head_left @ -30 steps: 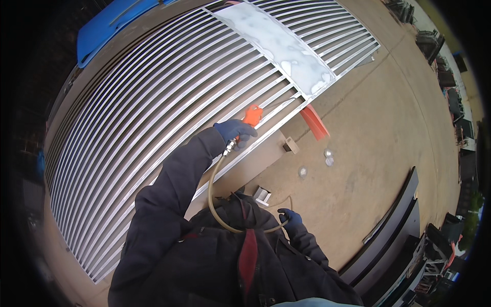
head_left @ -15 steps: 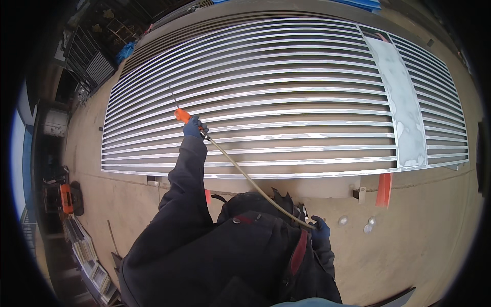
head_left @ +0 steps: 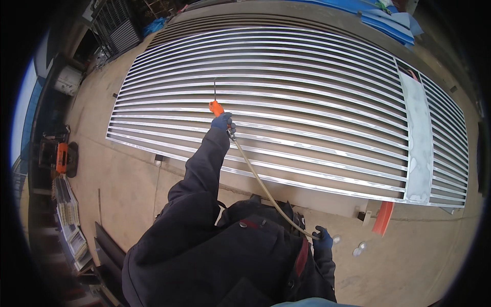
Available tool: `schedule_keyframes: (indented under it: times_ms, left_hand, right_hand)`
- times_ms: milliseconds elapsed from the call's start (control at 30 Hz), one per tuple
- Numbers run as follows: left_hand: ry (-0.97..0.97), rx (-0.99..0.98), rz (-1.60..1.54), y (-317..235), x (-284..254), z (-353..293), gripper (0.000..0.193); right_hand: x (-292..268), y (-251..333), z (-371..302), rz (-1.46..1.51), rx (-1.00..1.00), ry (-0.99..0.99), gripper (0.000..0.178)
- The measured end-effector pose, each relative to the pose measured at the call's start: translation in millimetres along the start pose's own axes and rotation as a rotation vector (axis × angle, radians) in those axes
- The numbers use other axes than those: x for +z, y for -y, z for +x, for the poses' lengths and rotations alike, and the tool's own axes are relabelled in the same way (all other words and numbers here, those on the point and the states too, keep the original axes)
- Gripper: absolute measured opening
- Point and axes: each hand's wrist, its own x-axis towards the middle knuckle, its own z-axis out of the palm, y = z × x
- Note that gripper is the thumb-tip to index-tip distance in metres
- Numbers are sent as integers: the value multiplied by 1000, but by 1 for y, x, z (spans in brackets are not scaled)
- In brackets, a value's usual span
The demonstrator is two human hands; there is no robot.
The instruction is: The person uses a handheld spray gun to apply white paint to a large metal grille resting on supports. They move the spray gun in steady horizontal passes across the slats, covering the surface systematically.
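Observation:
In my gloved left hand (head_left: 222, 122) is an orange air blow gun (head_left: 217, 109), my fingers wrapped round its grip. Its thin dark nozzle points away from me, over the bars of a large slatted metal panel (head_left: 286, 77). From the gun's lower end a yellowish hose (head_left: 266, 192) curves down across the front of my dark jacket to my gloved right hand (head_left: 322, 238), which is closed round it near my right side. The panel's bars are pale and shiny. A wide whitish plate (head_left: 419, 138) with patchy marks crosses it toward the right.
A red beam (head_left: 383, 217) juts from under the panel's near edge at the right. At the left stand an orange and black machine (head_left: 62, 157) and a stack of panels (head_left: 69, 215). Blue sheets (head_left: 388, 25) lie at the far right. Concrete floor (head_left: 130, 169) surrounds the panel.
My view has turned, so the panel now lies more slanted. The blow gun and left hand appear further right over the bars. Both hands keep their hold.

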Motion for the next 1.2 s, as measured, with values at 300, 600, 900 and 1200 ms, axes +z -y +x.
schedule_keyframes:
  times_ms: [300,600,900,1200]
  left_hand:
    - [-399,181,-44,-97,-130,95,9]
    - [-19,49,96,-90,-197,32,13]
    - [103,-33,53,-44,-204,-37,12]
    - [446,-305,89,2,-114,-96,27]
  right_hand:
    - [113,41,-13,54,-338,89,43]
    - [138,93,-86,2,-323,-133,36]
    - [158,59,-117,6,-93,-128,36]
    - [162,-12,-176,176,151,-233,28]
